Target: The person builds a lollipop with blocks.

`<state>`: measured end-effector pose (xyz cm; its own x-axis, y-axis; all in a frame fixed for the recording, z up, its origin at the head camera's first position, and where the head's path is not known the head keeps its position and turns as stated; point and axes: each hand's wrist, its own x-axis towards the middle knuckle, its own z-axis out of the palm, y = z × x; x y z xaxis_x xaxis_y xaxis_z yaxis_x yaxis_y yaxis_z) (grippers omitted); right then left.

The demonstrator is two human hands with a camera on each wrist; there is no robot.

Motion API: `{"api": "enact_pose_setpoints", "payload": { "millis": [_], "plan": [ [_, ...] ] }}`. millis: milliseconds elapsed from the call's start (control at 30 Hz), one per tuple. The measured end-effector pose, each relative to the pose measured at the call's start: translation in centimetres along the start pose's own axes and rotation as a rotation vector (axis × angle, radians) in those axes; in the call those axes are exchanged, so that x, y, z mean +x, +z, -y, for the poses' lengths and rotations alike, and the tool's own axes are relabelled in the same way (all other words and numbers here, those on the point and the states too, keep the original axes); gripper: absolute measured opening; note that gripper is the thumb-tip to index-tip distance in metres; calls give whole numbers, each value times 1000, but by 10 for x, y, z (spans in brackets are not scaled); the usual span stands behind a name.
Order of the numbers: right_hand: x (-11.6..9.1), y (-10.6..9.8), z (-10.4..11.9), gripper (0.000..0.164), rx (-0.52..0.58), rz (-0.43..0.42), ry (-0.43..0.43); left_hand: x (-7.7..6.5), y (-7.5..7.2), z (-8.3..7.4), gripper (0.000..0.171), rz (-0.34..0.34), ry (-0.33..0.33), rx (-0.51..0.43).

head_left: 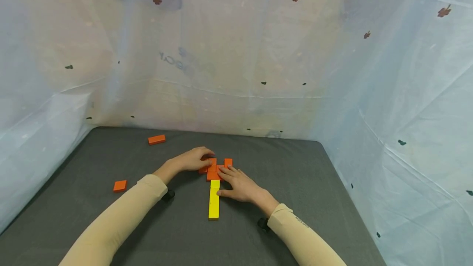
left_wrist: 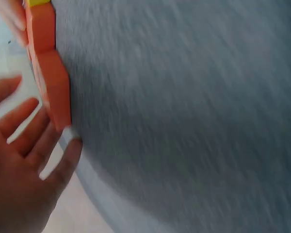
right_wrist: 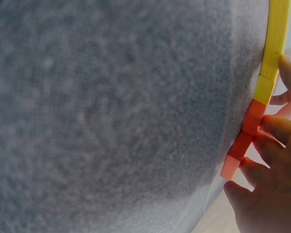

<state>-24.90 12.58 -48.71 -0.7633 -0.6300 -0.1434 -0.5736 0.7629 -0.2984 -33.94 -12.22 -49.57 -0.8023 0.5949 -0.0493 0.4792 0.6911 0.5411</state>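
Observation:
Orange blocks [head_left: 212,175] lie fitted together on the dark table, with another orange block [head_left: 228,162] at the upper right of the group. A yellow strip [head_left: 214,203] made of a long and a short piece runs from them toward the near side. My left hand [head_left: 192,159] reaches over the group's left side; in the left wrist view its spread fingertips are right at the end of an orange block [left_wrist: 55,87]. My right hand [head_left: 240,186] lies along the right side, fingers extended against the orange blocks [right_wrist: 241,144], thumb by the yellow strip [right_wrist: 275,41].
Two loose orange blocks lie apart on the left: one [head_left: 157,139] near the back edge, the other [head_left: 120,186] nearer the left edge. A pale plastic sheet [head_left: 229,110] hangs behind and beside the dark table [head_left: 295,184].

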Motion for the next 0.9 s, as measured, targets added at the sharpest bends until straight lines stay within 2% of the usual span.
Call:
{"api": "enact_pose_setpoints", "payload": {
  "millis": [133, 233, 400, 900],
  "plan": [
    [1, 0, -1, 77, -3, 1, 4, -11, -8, 1, 56, 71, -9, -27],
    [1, 1, -2, 77, -6, 0, 4, -16, -11, 2, 61, 87, 1, -11],
    [1, 1, -1, 77, -4, 1, -3, -20, -9, 2, 61, 79, 3, 19],
    [1, 2, 0, 77, 4, 0, 10, -20, -4, 3, 58, 53, -8, 20]
  ]
}}
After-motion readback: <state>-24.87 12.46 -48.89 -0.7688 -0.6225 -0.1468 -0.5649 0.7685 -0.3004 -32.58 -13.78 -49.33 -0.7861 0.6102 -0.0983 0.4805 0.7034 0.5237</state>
